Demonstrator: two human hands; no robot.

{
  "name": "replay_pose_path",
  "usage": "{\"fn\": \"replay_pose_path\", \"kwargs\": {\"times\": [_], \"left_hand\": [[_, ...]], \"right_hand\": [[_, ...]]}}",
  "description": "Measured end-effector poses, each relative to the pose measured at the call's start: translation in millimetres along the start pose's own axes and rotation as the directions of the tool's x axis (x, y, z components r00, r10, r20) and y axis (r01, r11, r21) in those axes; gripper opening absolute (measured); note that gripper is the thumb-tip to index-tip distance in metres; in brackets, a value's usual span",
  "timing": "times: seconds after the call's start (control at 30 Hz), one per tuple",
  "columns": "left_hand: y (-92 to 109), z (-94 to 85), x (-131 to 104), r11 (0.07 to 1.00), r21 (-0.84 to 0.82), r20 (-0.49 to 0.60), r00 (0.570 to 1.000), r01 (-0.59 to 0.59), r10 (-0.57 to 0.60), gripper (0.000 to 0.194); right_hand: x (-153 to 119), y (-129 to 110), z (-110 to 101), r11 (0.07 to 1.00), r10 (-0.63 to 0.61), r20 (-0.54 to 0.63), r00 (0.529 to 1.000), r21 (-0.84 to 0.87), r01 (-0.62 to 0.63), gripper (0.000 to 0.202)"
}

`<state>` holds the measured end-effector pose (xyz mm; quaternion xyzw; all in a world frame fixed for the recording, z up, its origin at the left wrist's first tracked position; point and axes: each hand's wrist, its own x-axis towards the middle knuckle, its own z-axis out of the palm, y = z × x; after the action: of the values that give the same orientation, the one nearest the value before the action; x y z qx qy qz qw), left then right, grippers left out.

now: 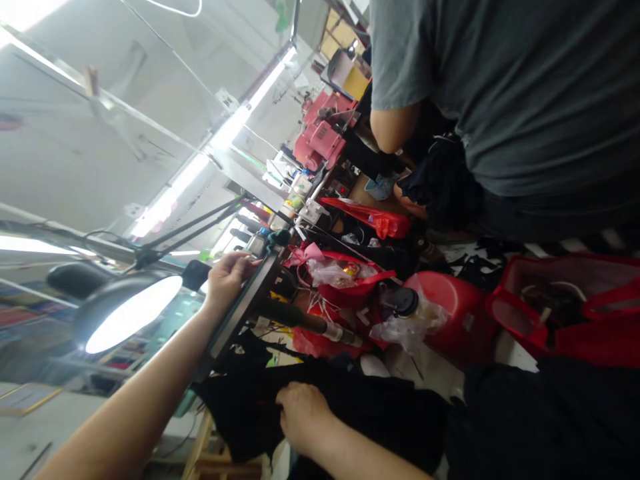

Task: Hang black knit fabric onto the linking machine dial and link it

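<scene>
The view is strongly tilted. My left hand [231, 275] reaches up to the edge of a dark work table [245, 303], its fingers curled over the edge; a small dark green item [278, 239] lies at the table's corner beside it. Lower down, my right hand [305, 415] has its fingers bent on a black cloth [370, 400], which hangs and spreads below the table. The tips of those fingers are partly hidden in the cloth. A lit lamp [133, 317] with a black head stands close to my left forearm.
A co-worker in a grey shirt [520, 100] sits at the upper right. Red bags [590, 333], a red container [463, 313] and a black-capped bottle [406, 303] in clear plastic stand between us. Pink-red machines [323, 140] are farther back. Dark fabric [550, 420] fills the lower right.
</scene>
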<state>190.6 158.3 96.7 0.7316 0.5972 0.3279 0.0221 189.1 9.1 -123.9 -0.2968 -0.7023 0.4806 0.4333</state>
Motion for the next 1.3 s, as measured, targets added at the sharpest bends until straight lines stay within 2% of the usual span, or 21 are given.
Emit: {"fn": "replay_pose_path", "kwargs": {"times": [0.23, 0.5, 0.6, 0.7, 0.87, 1.03, 1.17, 1.3], "left_hand": [[-13.9, -4.2, 7.7, 0.978, -0.161, 0.066, 0.99, 0.13, -0.121, 0.022], [-27.9, -5.2, 11.2, 0.942, -0.308, 0.095, 0.99, 0.131, -0.106, 0.025], [-27.7, -14.8, 7.3, 0.934, -0.338, 0.09, 0.992, 0.112, -0.086, 0.023], [-27.8, -37.1, -2.2, 0.932, -0.352, 0.06, 0.996, 0.083, -0.066, 0.02], [-40.3, -93.7, -35.1, 0.931, -0.363, -0.013, 0.998, 0.051, -0.06, 0.012], [-71.5, -145.0, -89.9, 0.918, -0.393, -0.083, 0.992, 0.059, -0.1, 0.021], [-98.8, -165.6, -135.0, 0.923, -0.38, -0.096, 0.99, 0.061, -0.105, 0.032], [-121.0, -170.3, -163.8, 0.947, -0.322, -0.084, 0.995, 0.019, -0.049, 0.029]], "right_hand": [[-2.5, 4.2, 3.1, 0.999, -0.038, 0.012, 0.999, -0.021, 0.038, 0.036], [-3.1, 5.2, 14.4, 0.997, -0.052, -0.01, 0.999, -0.065, 0.051, 0.034], [-5.7, 4.4, 15.6, 0.994, -0.065, -0.026, 0.998, -0.087, 0.062, 0.032], [-10.3, 1.8, 13.1, 0.991, -0.078, -0.062, 0.995, -0.111, 0.071, 0.031], [-18.7, -3.9, 4.5, 0.981, -0.074, -0.155, 0.985, -0.189, 0.044, 0.028], [-28.0, -9.9, -6.5, 0.952, -0.072, -0.2, 0.977, -0.307, 0.007, 0.024], [-36.8, -21.4, -8.3, 0.932, -0.085, -0.225, 0.971, -0.362, -0.002, 0.021], [-43.7, -35.8, 4.1, 0.936, -0.093, -0.273, 0.957, -0.353, -0.01, 0.018]]}}
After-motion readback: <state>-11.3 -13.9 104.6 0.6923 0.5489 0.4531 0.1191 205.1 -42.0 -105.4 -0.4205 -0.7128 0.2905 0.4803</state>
